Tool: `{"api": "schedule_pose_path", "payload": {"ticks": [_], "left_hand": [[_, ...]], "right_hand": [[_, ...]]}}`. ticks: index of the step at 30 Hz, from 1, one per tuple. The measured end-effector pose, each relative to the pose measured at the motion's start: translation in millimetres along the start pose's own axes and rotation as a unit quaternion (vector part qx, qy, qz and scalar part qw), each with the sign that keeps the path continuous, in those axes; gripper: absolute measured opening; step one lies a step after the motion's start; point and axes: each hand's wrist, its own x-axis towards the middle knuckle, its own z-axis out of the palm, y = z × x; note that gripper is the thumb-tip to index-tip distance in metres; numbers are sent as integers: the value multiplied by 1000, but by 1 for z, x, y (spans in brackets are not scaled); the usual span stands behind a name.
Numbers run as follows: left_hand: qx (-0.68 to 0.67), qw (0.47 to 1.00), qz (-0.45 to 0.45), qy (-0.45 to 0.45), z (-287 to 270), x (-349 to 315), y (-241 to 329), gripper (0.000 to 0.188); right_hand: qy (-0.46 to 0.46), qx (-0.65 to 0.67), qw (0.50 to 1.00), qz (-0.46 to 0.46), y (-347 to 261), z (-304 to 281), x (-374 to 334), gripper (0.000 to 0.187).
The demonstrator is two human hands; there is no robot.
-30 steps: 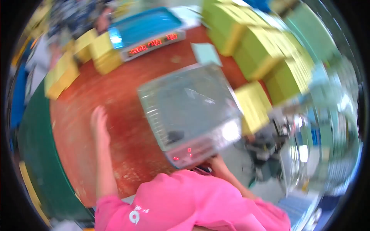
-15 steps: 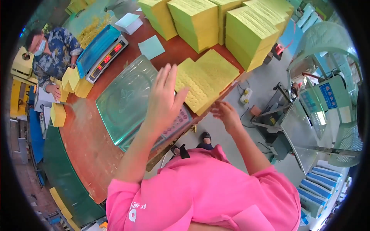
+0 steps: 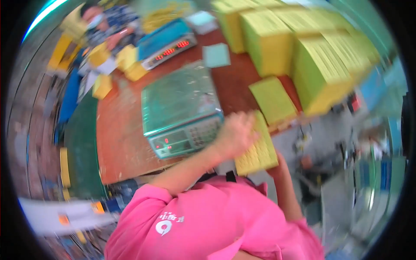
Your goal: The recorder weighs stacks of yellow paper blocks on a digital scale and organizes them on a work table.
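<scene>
A stack of yellow embossed sheets (image 3: 260,157) is held in front of my body at the table's near edge, tilted. My left hand (image 3: 239,133) rests on its upper left side, fingers curled and blurred. On the other side my right hand (image 3: 277,166) grips the stack, its fingers mostly hidden under it. Another flat yellow stack (image 3: 274,100) lies on the table just beyond. Left of my left hand sits a scale (image 3: 180,102) with a bare clear-covered pan and a lit display.
Tall yellow stacks (image 3: 320,65) stand at the far right of the red-brown table (image 3: 119,143). A second scale (image 3: 167,45) with a blue tray, a pale green sheet (image 3: 216,55) and small yellow blocks (image 3: 103,86) lie farther back. A masked co-worker (image 3: 113,27) is at the far left.
The patterned stack has come off the table toward my body, now between both hands. My left hand moved right and down onto it. The view has turned, shifting the table.
</scene>
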Motion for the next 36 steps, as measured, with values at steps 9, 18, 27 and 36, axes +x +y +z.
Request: {"api": "schedule_pose_path", "payload": {"ticks": [9,18,27,36], "left_hand": [[-7,973,20,231,-106,-68,18,69],[104,899,-206,371,-177,-228,-66,30],[-173,809,-328,456,-187,-364,-202,42],[-407,776,-401,267,-180,-426,-312,57]], "right_hand": [[-136,-150,979,-36,-24,117,-23,81],[-293,-372,881,8,72,316,73,73],[-282,-590,757,-15,244,394,167,67],[-182,-589,787,-39,317,375,211,54]]}}
